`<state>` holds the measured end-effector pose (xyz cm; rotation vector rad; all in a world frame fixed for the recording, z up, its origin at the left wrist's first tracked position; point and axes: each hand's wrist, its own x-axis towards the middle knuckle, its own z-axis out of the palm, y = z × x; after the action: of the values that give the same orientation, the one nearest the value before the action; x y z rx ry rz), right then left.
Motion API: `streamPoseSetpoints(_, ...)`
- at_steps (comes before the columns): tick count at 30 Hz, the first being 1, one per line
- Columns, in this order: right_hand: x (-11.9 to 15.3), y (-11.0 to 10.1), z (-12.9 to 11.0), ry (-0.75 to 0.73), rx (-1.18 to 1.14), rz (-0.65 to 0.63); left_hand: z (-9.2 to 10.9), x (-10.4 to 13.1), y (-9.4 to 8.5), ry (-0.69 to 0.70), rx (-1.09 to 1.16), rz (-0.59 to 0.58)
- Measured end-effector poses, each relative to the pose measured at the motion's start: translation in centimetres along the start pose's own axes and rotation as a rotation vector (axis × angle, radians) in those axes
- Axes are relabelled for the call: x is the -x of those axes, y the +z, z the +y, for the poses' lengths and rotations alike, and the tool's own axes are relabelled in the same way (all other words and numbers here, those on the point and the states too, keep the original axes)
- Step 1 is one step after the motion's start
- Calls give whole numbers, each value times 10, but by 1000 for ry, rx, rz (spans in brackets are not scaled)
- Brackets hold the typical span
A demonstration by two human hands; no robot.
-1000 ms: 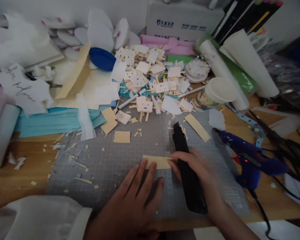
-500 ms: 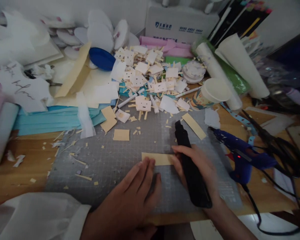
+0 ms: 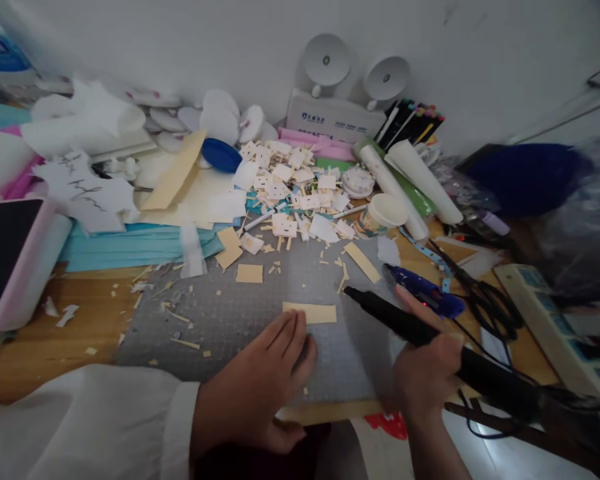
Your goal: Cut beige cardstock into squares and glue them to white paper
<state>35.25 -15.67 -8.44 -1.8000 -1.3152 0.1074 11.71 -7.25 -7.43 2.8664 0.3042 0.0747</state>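
Observation:
A cream paper strip (image 3: 316,313) lies flat on the grey cutting mat (image 3: 240,303). My left hand (image 3: 267,373) rests over the strip's left end, its fingertips on the paper and its fingers side by side. To the right, my right hand (image 3: 427,373) is wrapped round a long black tool (image 3: 400,319); its narrow tip points up and left, clear of the strip. Close beyond that tip are thin cream paper slivers (image 3: 344,277). A small cream rectangle (image 3: 249,273) and another cream strip (image 3: 362,262) lie farther up the mat.
A pile of small paper figures (image 3: 290,180) covers the back of the mat. A paper cup (image 3: 383,212), a blue glue gun (image 3: 423,290) and black scissors (image 3: 485,300) are on the right, with a power strip (image 3: 555,320) beyond. Blue sheets (image 3: 140,247) lie left.
My right hand has moved right, away from the strip, and the black tool now slants with its tip to the left. The camera view has shifted, showing more of the wall and right side.

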Motion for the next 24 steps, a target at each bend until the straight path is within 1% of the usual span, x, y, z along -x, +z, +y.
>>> streamPoseSetpoints(2, -6, 2, -6, 150, -137, 121, 0, 1, 3, -8, -7, 25)
streamPoseSetpoints(3, -10, 4, -10, 241, -263, 184, 0, 2, 4, -9, -10, 41)
streamPoseSetpoints(4, -14, 6, -14, 326, -407, 209, 0, 3, 5, -7, -13, 56)
streamPoseSetpoints(5, -18, 8, -18, 391, -540, 205, 0, 3, 6, -4, -14, 67)
streamPoseSetpoints(6, -20, 11, -22, 426, -632, 184, -1, 3, 7, -3, -13, 72)
streamPoseSetpoints(7, -21, 13, -25, 443, -676, 159, -1, 3, 7, -5, -11, 71)
streamPoseSetpoints(10, -20, 20, -32, 423, -666, 102, -3, 3, 5, -16, -5, 65)
streamPoseSetpoints(13, -16, 29, -39, 409, -707, 86, -3, 2, 3, -11, -5, 59)
streamPoseSetpoints(14, -15, 33, -41, 407, -739, 55, -3, 2, 2, -8, -7, 57)
streamPoseSetpoints(17, -12, 44, -46, 368, -765, -103, -2, 2, 2, -12, -2, 47)
streamPoseSetpoints(18, -11, 47, -47, 340, -715, -149, -2, 2, 2, -15, 8, 45)
streamPoseSetpoints(19, -10, 50, -47, 304, -636, -166, -2, 2, 3, -21, 24, 45)
streamPoseSetpoints(22, -7, 54, -49, 168, -368, -124, -4, 2, 7, -28, 73, 56)
streamPoseSetpoints(24, -5, 54, -49, 101, -283, -115, -5, 3, 9, -27, 98, 74)
